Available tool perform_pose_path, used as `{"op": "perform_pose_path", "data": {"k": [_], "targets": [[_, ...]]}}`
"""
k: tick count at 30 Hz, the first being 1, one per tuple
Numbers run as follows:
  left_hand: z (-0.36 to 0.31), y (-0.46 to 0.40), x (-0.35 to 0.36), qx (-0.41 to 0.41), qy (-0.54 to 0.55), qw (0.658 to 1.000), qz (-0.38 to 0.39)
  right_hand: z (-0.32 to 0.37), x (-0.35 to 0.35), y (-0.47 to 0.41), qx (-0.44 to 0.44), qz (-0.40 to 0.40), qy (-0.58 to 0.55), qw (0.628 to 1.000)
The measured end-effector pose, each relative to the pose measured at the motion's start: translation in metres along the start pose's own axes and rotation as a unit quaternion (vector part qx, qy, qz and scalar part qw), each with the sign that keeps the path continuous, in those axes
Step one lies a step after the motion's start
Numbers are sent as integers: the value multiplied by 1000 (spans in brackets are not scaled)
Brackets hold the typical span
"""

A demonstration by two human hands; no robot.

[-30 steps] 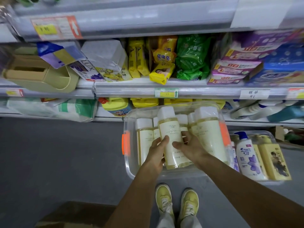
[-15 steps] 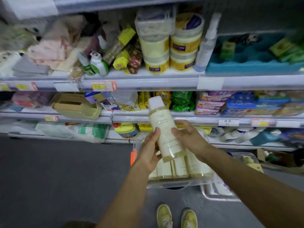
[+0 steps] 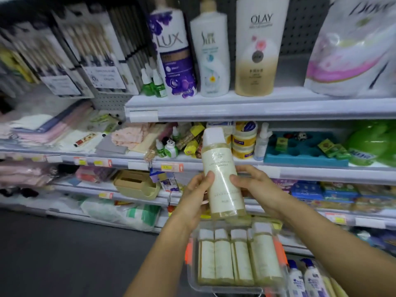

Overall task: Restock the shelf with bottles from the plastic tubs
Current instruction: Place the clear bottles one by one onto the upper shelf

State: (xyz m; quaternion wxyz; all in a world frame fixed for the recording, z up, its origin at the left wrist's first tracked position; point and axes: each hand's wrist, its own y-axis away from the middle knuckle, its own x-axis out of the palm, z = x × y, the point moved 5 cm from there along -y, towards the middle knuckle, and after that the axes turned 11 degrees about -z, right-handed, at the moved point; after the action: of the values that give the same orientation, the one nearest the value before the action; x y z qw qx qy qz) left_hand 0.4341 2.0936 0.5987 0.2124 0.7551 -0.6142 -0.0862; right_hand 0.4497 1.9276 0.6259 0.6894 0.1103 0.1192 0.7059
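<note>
I see clear plastic tub point(image 3: 194, 273) at 6 o'clock, four matching bottles left inside. Tall cream bottle, white cap, pale label point(image 3: 222, 174), out of tub since second ago, now raised centre frame toward shelves. Left hand point(image 3: 196, 200) and right hand point(image 3: 255, 186) curl round its sides.

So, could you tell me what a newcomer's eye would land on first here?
First, the pale yellow bottle with a white cap, held upright mid-frame between the left hand and right hand. Next, matching bottles standing in the clear plastic tub below, then the tall LUX bottle and OLAY bottle on the top shelf.
</note>
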Motion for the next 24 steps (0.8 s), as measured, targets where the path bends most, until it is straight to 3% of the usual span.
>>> {"op": "perform_pose_path", "data": {"k": [14,24], "targets": [[-144,88,25,170,1,985,-2,151,-9,62,-179,45,18,983],[-192,111,17,223,27,974,-13,205,10,85,-245,87,20,965]]}}
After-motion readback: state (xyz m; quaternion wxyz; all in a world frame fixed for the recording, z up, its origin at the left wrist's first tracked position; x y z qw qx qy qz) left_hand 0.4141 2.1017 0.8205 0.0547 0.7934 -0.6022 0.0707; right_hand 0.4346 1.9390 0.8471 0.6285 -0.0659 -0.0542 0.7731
